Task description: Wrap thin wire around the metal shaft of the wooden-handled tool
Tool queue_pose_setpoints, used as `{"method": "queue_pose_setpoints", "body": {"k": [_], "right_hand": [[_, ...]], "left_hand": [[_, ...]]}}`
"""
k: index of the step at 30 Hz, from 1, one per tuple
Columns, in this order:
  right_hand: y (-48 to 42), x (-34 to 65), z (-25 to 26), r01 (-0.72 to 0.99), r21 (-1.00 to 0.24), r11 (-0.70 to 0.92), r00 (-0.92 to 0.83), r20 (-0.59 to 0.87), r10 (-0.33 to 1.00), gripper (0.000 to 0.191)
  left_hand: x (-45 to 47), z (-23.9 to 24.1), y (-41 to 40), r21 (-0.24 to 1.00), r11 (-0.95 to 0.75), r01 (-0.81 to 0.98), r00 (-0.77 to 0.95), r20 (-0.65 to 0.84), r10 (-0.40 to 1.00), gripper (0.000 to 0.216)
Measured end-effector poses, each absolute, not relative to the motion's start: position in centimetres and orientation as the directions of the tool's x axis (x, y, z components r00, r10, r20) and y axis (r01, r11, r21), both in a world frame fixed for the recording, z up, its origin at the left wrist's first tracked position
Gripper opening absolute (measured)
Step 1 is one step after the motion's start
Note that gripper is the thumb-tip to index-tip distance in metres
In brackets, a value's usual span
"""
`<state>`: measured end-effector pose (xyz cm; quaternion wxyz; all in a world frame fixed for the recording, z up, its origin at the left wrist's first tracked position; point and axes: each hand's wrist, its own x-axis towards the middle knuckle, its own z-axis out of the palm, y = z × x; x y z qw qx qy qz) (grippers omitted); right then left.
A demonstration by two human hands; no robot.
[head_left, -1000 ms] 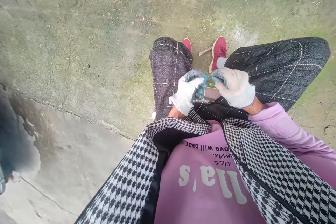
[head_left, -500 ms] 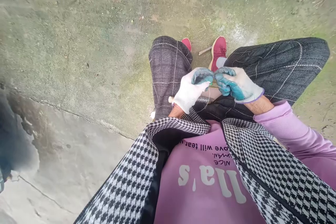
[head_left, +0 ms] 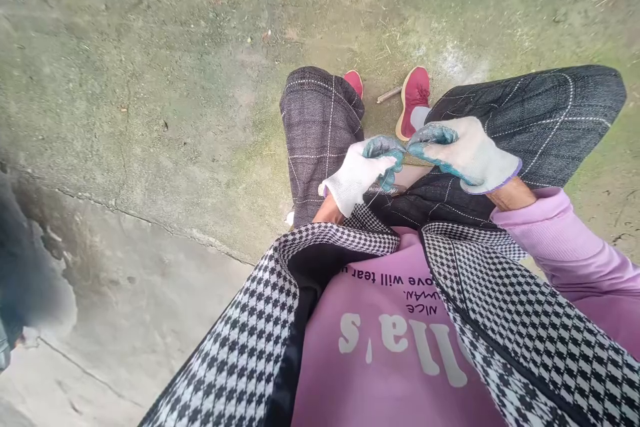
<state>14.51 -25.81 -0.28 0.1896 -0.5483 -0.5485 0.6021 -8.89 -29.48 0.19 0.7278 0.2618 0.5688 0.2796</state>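
Observation:
Both hands wear white knit gloves with blue-green coated palms and fingers. My left hand (head_left: 369, 163) is closed in a pinch, and a thin pale strand, wire or thread, trails below it. The fingers of my right hand (head_left: 455, 150) are pinched together too, their tips almost meeting the left fingertips. Whatever lies between the tips is too small to make out. Under my left wrist a rod-like tool (head_left: 387, 190) rests across my lap, its middle covered by the glove and its light-coloured end showing at the left.
My spread knees in dark checked trousers (head_left: 540, 120) frame the hands. Beyond them, a short stick (head_left: 389, 95) lies between my red shoes (head_left: 415, 97) on the mossy concrete ground (head_left: 200, 80). A blurred dark shape (head_left: 30, 267) stands at the left edge.
My right hand has moved a little right and up, turning at the wrist. My left hand has shifted slightly left and down. The strand's loop now looks straighter and less visible.

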Motion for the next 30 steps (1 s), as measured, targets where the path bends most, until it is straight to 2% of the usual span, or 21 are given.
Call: {"method": "queue_pose_setpoints", "body": {"k": [3, 6, 8, 11, 16, 20, 25, 30], "right_hand": [[-25.0, 15.3, -0.6, 0.396, -0.878, -0.267, -0.406, -0.429, 0.807, 0.019], [-24.5, 16.0, -1.2, 0.345, -0.868, -0.358, -0.468, -0.49, 0.736, 0.025], [-24.3, 16.3, -1.4, 0.354, -0.838, -0.415, -0.503, -0.544, 0.671, 0.028], [-24.1, 16.8, -1.5, 0.424, -0.833, -0.355, -0.539, -0.548, 0.64, 0.026], [-23.8, 17.0, -0.4, 0.553, -0.817, -0.164, -0.507, -0.486, 0.712, 0.013], [-23.8, 16.2, 1.2, 0.609, -0.772, -0.181, -0.44, -0.519, 0.732, 0.013], [-25.3, 14.7, 2.5, 0.73, -0.65, -0.21, -0.252, -0.542, 0.802, 0.018], [-26.8, 14.2, 2.8, 0.778, -0.62, -0.102, -0.241, -0.443, 0.863, 0.014]], "left_hand": [[-9.2, 0.3, -29.6, 0.739, 0.673, -0.034, 0.272, -0.641, 0.718, 0.013], [-9.5, 0.5, -29.8, 0.835, 0.543, 0.087, 0.345, -0.537, 0.77, 0.009], [-9.5, 0.4, -29.9, 0.866, 0.477, 0.15, 0.337, -0.499, 0.798, 0.006], [-9.2, -0.2, -29.9, 0.872, 0.448, 0.194, 0.297, -0.488, 0.821, 0.014], [-8.5, -0.9, -29.6, 0.844, 0.515, 0.151, 0.236, -0.537, 0.81, 0.017], [-8.4, -1.1, -29.5, 0.812, 0.566, 0.142, 0.188, -0.584, 0.79, 0.009], [-8.7, -1.8, -29.9, 0.864, 0.477, 0.159, 0.165, -0.5, 0.85, 0.011], [-8.6, -2.2, -30.4, 0.888, 0.396, 0.232, 0.139, -0.434, 0.89, 0.015]]}}
